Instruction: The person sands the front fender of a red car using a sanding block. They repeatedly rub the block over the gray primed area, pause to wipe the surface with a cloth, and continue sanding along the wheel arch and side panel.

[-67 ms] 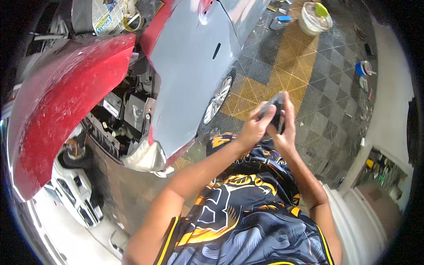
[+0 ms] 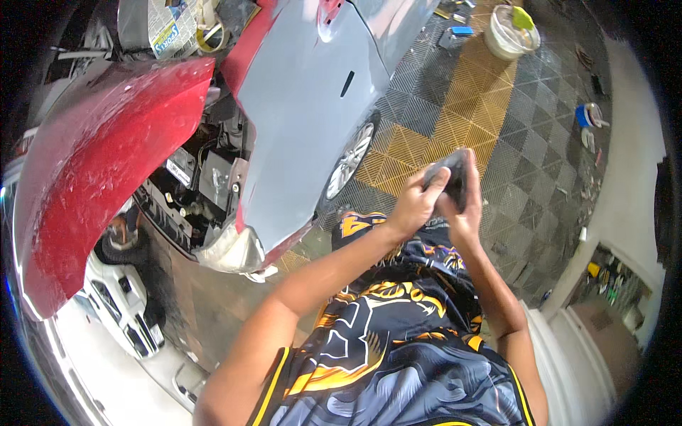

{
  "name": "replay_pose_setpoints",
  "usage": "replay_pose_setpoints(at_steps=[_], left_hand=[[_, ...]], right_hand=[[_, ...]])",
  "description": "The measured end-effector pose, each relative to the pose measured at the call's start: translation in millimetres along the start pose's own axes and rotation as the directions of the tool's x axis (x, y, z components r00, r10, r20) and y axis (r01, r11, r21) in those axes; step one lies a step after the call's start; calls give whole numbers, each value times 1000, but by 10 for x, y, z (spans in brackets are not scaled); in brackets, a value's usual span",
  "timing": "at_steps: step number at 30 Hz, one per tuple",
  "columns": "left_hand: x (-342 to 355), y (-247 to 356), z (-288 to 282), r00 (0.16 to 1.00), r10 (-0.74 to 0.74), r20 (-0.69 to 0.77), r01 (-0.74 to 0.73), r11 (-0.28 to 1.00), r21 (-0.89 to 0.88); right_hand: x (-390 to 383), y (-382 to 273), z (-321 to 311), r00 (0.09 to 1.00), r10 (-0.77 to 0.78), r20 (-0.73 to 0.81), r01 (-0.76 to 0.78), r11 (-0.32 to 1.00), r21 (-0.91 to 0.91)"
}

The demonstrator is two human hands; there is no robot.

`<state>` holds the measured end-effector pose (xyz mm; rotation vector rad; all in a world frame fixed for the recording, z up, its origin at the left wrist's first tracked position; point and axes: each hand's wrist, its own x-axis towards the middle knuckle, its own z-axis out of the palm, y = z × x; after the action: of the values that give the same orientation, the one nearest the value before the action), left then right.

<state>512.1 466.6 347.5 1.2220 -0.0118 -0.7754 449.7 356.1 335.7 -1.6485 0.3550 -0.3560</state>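
My left hand (image 2: 415,202) grips a dark grey flat pad (image 2: 451,174), its thumb pressed on the face. My right hand (image 2: 465,213) holds the same pad from the right, with long fingers along its edge; part of this hand is behind the pad. Both hands are out in front of my body, over the floor. To their left stands a car with a grey-primed front fender (image 2: 291,121), a silver wheel (image 2: 349,160) and an exposed engine bay (image 2: 202,174).
A red panel (image 2: 99,170) is at the left above a white car (image 2: 92,355). Tape and paper (image 2: 167,28) sit at the top left. A bucket (image 2: 508,39), a blue sanding block (image 2: 457,34) and a blue-white container (image 2: 588,113) are on the tiled floor (image 2: 469,99). A wall edges the right.
Both my hands have shifted slightly to the right with the pad, whose dark face shows a little wider now. The surroundings appear nearly unchanged.
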Motion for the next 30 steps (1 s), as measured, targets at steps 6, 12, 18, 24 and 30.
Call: replay_pose_setpoints(at_steps=[6,12,18,24,30], left_hand=[[570,-85,805,736,582,346,-598,319,735],[1105,-238,1143,830,557,33,-377,516,769],[1684,174,701,985,106,-139,-49,931,361],[1901,429,628,900,94,-426,-9,980,197],[1658,48,487,958,232,-168,-118,855,505]], right_hand=[[901,363,-747,974,208,92,-218,738,638],[1136,634,-992,891,428,153,-422,653,629],[1078,860,-1290,882,434,184,-471,797,378],[1117,303,-990,933,-12,361,17,1000,-9],[1344,234,-1086,971,83,226,-135,965,225]])
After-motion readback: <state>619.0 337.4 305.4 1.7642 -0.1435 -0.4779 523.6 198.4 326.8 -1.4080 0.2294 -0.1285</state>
